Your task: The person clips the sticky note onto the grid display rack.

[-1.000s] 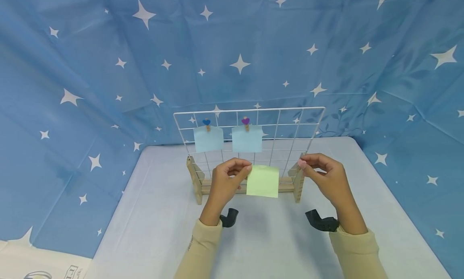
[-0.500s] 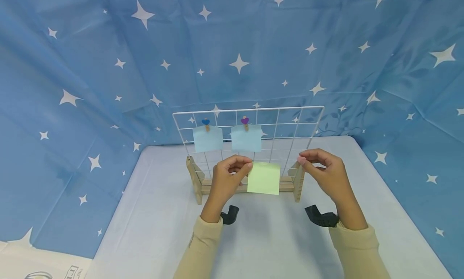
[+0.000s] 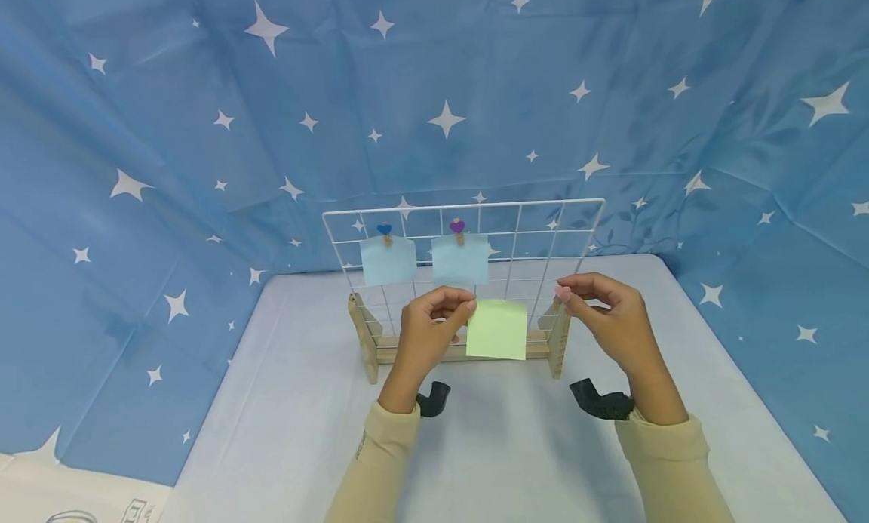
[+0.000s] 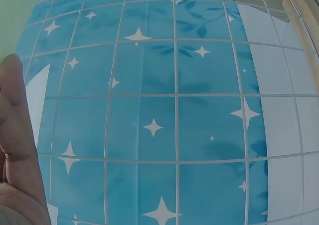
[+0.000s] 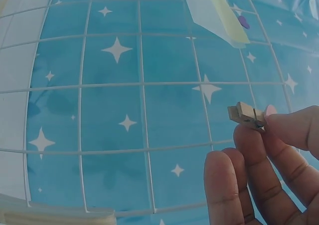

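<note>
My left hand (image 3: 434, 321) pinches a yellow-green sticky note (image 3: 497, 329) by its upper left corner, in front of the lower part of a white wire grid (image 3: 514, 259). To its right, my right hand (image 3: 614, 315) pinches a small wooden clothespin (image 5: 246, 116) with a pink heart (image 5: 269, 110) between thumb and index finger, near the grid's right side. Two light blue notes hang on the grid: the left note (image 3: 389, 263) under a blue heart clothespin (image 3: 385, 231), the other note (image 3: 460, 260) under a purple heart clothespin (image 3: 458, 229).
Wooden feet (image 3: 558, 334) and a wooden bar hold the grid upright on a white-covered table (image 3: 285, 402). Behind it hangs a blue curtain (image 3: 271, 115) with white stars. A cream printed cloth (image 3: 81, 489) lies at the lower left. Black wrist mounts (image 3: 600, 402) stick out below the hands.
Both hands have risen slightly toward the grid. The yellow-green note has moved up and a little right with my left hand; the clothespin stays pinched in my right.
</note>
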The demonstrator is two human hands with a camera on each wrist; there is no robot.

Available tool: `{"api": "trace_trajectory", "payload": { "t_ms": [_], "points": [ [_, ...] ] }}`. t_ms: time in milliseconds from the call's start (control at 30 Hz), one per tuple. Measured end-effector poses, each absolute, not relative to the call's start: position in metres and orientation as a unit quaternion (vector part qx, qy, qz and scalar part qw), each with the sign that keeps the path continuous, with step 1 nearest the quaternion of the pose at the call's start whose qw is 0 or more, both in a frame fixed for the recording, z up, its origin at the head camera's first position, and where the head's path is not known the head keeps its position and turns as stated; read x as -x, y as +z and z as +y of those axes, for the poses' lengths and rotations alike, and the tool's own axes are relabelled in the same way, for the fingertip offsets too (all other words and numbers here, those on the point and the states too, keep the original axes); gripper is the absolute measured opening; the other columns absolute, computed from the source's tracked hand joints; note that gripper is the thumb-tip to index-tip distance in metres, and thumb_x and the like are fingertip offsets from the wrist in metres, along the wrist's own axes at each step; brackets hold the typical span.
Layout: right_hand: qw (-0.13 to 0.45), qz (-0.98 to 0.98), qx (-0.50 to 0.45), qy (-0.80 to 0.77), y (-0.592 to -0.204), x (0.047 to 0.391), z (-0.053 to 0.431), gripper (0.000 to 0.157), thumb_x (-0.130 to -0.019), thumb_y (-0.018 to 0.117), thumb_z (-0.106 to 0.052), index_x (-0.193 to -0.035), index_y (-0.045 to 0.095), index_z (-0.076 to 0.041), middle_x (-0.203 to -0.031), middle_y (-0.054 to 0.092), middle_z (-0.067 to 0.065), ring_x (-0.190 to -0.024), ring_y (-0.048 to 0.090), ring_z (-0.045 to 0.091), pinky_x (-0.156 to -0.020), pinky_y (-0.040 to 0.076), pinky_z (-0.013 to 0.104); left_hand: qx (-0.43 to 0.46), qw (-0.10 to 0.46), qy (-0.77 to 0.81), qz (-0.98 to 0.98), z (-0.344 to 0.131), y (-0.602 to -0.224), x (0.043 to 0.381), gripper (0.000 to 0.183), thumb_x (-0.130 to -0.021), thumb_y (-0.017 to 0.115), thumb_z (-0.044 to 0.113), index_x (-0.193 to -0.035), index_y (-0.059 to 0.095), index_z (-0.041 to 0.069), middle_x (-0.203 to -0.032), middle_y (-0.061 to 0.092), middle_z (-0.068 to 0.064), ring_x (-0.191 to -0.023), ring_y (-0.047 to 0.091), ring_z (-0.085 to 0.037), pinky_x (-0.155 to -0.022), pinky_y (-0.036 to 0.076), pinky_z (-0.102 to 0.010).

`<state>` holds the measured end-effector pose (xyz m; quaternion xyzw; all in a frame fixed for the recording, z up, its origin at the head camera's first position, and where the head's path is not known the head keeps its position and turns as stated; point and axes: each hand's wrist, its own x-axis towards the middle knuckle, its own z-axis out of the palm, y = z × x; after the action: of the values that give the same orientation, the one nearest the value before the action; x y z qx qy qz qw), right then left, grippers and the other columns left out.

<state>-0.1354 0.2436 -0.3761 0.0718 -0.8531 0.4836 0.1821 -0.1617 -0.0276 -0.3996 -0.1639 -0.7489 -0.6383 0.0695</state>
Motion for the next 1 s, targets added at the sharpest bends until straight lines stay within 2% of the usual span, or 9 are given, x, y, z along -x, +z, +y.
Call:
{"api": "trace_trajectory", "payload": {
  "t_ms": [100,267,500,633,733,1000],
  "points": [
    [0.184,-0.851,-0.075,0.486,-0.3765,0.136,0.2434,0.02,-0.105,0.073,-0.014,-0.119,0.079,-0.001,-0.102,0.075,-0.009,-0.096,0.064,-0.004,-0.084,0.05,0.01,0.164,0.07,-0.639,-0.748,-0.0272,-0.4005,0.1625,0.011,-0.103,0.076,0.013,-0.107,0.081,0.004,-0.093,0.076,-0.009,-0.076,0.066,-0.011,-0.057,0.057,-0.023],
    [0.194,-0.85,-0.08,0.484,-0.3771,0.137,0.2436,0.019,-0.105,0.073,-0.012,-0.118,0.08,-0.001,-0.101,0.076,-0.009,-0.092,0.065,-0.003,-0.082,0.051,0.01,0.166,0.069,-0.638,-0.748,-0.0269,-0.3996,0.1625,0.011,-0.103,0.076,0.014,-0.108,0.081,0.005,-0.094,0.076,-0.008,-0.077,0.067,-0.012,-0.057,0.058,-0.024],
    [0.203,-0.844,-0.085,0.489,-0.3754,0.1398,0.2446,0.019,-0.104,0.074,-0.011,-0.118,0.08,0.0,-0.1,0.074,-0.019,-0.088,0.065,-0.002,-0.081,0.052,0.009,0.167,0.067,-0.639,-0.748,-0.0259,-0.399,0.1646,0.012,-0.103,0.076,0.015,-0.108,0.081,0.005,-0.094,0.076,-0.008,-0.078,0.069,-0.019,-0.057,0.058,-0.024],
    [0.206,-0.842,-0.086,0.492,-0.374,0.1413,0.2445,0.019,-0.104,0.074,-0.011,-0.118,0.08,0.0,-0.098,0.073,-0.022,-0.086,0.066,-0.002,-0.08,0.052,0.009,0.166,0.065,-0.638,-0.749,-0.0251,-0.3983,0.1653,0.012,-0.103,0.076,0.014,-0.108,0.081,0.005,-0.094,0.076,-0.008,-0.078,0.068,-0.014,-0.057,0.058,-0.024],
    [0.209,-0.841,-0.086,0.493,-0.3727,0.1421,0.2443,0.019,-0.103,0.074,-0.01,-0.118,0.08,0.0,-0.097,0.073,-0.023,-0.086,0.066,-0.003,-0.08,0.052,0.009,0.167,0.065,-0.637,-0.75,-0.0244,-0.3981,0.166,0.012,-0.103,0.076,0.015,-0.108,0.081,0.005,-0.094,0.076,-0.008,-0.077,0.067,-0.013,-0.058,0.058,-0.024],
    [0.214,-0.844,-0.081,0.486,-0.3676,0.1418,0.2432,0.02,-0.104,0.075,-0.012,-0.119,0.08,0.0,-0.097,0.073,-0.022,-0.086,0.065,-0.003,-0.08,0.052,0.01,0.172,0.07,-0.637,-0.748,-0.0232,-0.3968,0.1675,0.012,-0.103,0.077,0.015,-0.108,0.081,0.005,-0.094,0.076,-0.008,-0.079,0.069,-0.019,-0.057,0.057,-0.024]
  ]
}}
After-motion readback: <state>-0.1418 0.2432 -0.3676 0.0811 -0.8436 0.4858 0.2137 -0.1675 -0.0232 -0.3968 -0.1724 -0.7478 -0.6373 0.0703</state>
